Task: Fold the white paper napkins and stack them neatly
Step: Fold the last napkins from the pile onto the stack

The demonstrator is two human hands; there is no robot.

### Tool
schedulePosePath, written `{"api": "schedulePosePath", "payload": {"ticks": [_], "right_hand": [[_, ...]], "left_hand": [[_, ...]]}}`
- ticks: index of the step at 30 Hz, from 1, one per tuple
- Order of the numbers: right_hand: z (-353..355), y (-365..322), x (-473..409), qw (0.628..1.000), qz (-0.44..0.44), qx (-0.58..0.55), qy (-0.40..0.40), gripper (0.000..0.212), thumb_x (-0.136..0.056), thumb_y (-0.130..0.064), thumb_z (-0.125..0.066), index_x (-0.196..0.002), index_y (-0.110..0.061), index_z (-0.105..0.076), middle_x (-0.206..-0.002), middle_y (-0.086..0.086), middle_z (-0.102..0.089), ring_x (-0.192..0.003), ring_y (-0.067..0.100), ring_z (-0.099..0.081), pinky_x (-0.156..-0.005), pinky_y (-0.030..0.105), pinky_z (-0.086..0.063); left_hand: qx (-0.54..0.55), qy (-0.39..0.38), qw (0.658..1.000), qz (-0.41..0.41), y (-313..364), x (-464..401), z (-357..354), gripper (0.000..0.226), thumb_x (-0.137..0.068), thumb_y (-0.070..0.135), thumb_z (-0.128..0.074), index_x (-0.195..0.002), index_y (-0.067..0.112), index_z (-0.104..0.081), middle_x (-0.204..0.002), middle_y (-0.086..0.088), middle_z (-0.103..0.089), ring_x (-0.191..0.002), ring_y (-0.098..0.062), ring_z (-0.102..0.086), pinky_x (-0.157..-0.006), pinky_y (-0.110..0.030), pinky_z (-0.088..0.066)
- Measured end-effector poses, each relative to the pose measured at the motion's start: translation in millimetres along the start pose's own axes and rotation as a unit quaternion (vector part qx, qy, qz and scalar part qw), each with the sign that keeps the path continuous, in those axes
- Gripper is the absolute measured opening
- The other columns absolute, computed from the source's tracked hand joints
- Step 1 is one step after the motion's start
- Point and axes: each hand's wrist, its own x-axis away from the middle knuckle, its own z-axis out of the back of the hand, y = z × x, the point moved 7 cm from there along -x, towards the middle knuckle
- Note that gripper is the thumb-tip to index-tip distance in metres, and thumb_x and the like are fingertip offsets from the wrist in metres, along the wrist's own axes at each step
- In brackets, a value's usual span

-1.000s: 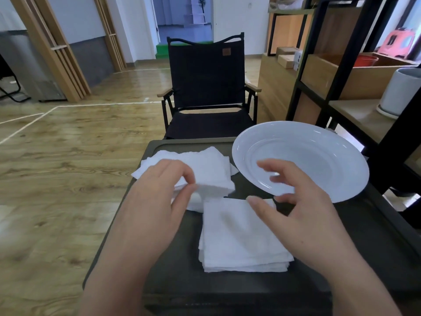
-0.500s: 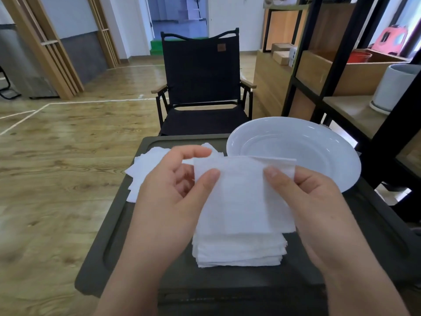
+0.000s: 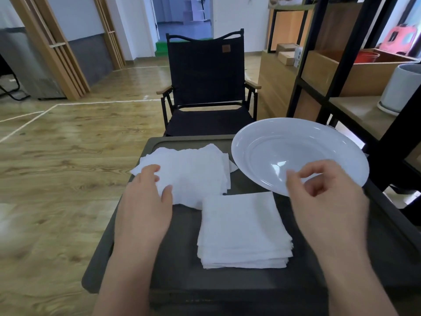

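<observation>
Reaching for next sheet: left hand [image 3: 145,208] lies on the near-left edge of the unfolded napkin pile [image 3: 189,172], fingers fairly straight, thumb on the paper; no pinch visible, nothing lifted.
Right hand: right hand [image 3: 323,197] hovers over the near rim of the white plate [image 3: 298,153], fingers loosely curled, holding nothing; slightly blurred.
Folded stack: folded stack [image 3: 243,229] sits front-centre on the dark desk [image 3: 341,281], just beside the loose pile, corners nearly touching; edges roughly squared, layers a bit uneven at the right.
Loose pile: fanned, ragged edges, its far-left corner overhangs the desk edge.
Risk, multi-grab: sheets are thin and clingy, so a flat-fingered drag likely pulls two or more together.
Risk, slide-off: pushing leftward could tip the overhanging sheets to the floor.
Risk, stack knock: lifting a sheet across the folded stack may skew its top layers.
Risk, plate: it juts past the desk's right edge; a bump from the right hand could shift it.
Progress guess: mid-task, many sheets left.
</observation>
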Motion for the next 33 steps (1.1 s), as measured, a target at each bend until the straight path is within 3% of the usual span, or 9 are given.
{"api": "schedulePosePath", "payload": {"ticks": [2,4,10,15,21,26,29,31,33], "right_hand": [[9,-4,0,0.997,0.017,-0.063,0.042,0.016,-0.086,-0.028,-0.067,-0.076,-0.024,-0.055,-0.055,0.001,-0.053,-0.051,0.010,-0.050,-0.049,0.011,-0.040],[7,-2,0,0.995,0.018,-0.086,0.043,0.017,-0.086,-0.027,-0.067,-0.074,-0.024,-0.055,-0.055,-0.002,-0.053,-0.049,0.007,-0.049,-0.050,0.006,-0.039],[-2,0,1,0.994,0.020,-0.108,0.023,0.016,-0.084,-0.029,-0.067,-0.073,-0.026,-0.056,-0.059,-0.011,-0.056,-0.049,0.007,-0.049,-0.049,0.008,-0.040],[-2,0,-1,0.993,0.023,-0.114,0.023,0.017,-0.084,-0.027,-0.068,-0.073,-0.025,-0.056,-0.063,-0.013,-0.059,-0.051,0.006,-0.051,-0.050,0.006,-0.041],[-3,-1,-1,0.993,0.022,-0.118,0.018,0.018,-0.085,-0.026,-0.068,-0.072,-0.024,-0.056,-0.059,0.001,-0.057,-0.053,0.005,-0.052,-0.049,0.005,-0.041],[-3,1,-2,0.992,0.017,-0.121,0.017,0.018,-0.085,-0.027,-0.068,-0.071,-0.024,-0.056,-0.070,-0.007,-0.061,-0.053,0.003,-0.052,-0.050,0.004,-0.041],[-2,3,-3,0.992,0.016,-0.124,0.016,0.018,-0.085,-0.027,-0.068,-0.071,-0.024,-0.056,-0.069,-0.010,-0.062,-0.052,0.003,-0.052,-0.050,0.004,-0.041],[-1,2,-3,0.992,0.018,-0.127,0.017,0.018,-0.085,-0.026,-0.068,-0.071,-0.024,-0.056,-0.067,-0.008,-0.061,-0.052,0.003,-0.052,-0.050,0.004,-0.041],[-1,1,-2,0.992,0.019,-0.126,0.018,0.018,-0.085,-0.026,-0.068,-0.072,-0.024,-0.057,-0.064,-0.003,-0.060,-0.052,0.003,-0.052,-0.051,0.004,-0.041]], "left_hand": [[-0.041,-0.050,0.997,-0.051,-5,-3,-13,0.062,-0.091,0.024,-0.058,-0.147,0.025,-0.030,-0.145,0.002,-0.045,-0.134,-0.021,-0.039,-0.106,-0.038,-0.037],[-0.057,-0.096,0.992,-0.066,-6,-1,-25,0.067,-0.093,0.027,-0.055,-0.151,0.029,-0.022,-0.148,0.002,-0.041,-0.137,-0.020,-0.035,-0.108,-0.037,-0.034],[-0.091,-0.061,0.992,-0.071,-5,-4,-25,0.044,-0.092,0.032,-0.056,-0.134,0.025,-0.047,-0.134,0.003,-0.046,-0.116,-0.020,-0.040,-0.092,-0.031,-0.041],[-0.046,-0.078,0.992,-0.085,2,5,-25,0.053,-0.076,0.056,-0.067,-0.121,0.038,-0.046,-0.122,0.016,-0.040,-0.110,-0.008,-0.032,-0.084,-0.026,-0.038],[-0.069,-0.082,0.979,-0.173,19,8,-30,0.009,-0.086,0.039,-0.060,-0.095,0.036,-0.059,-0.097,0.019,-0.052,-0.097,-0.006,-0.040,-0.079,-0.022,-0.039],[-0.065,-0.067,0.983,-0.159,17,5,-32,0.009,-0.092,0.032,-0.055,-0.086,0.030,-0.062,-0.087,0.014,-0.055,-0.090,-0.009,-0.045,-0.074,-0.024,-0.041],[-0.031,-0.047,0.989,-0.134,13,3,-23,0.013,-0.093,0.037,-0.053,-0.094,0.029,-0.063,-0.095,0.013,-0.057,-0.095,-0.011,-0.049,-0.078,-0.027,-0.045],[-0.036,-0.012,0.993,-0.115,11,1,-17,0.022,-0.093,0.035,-0.054,-0.114,0.029,-0.058,-0.114,0.010,-0.055,-0.106,-0.013,-0.048,-0.084,-0.028,-0.044],[-0.058,-0.013,0.994,-0.097,7,-1,-20,0.047,-0.092,0.030,-0.057,-0.137,0.028,-0.043,-0.136,0.007,-0.047,-0.123,-0.017,-0.041,-0.095,-0.031,-0.039]]}}
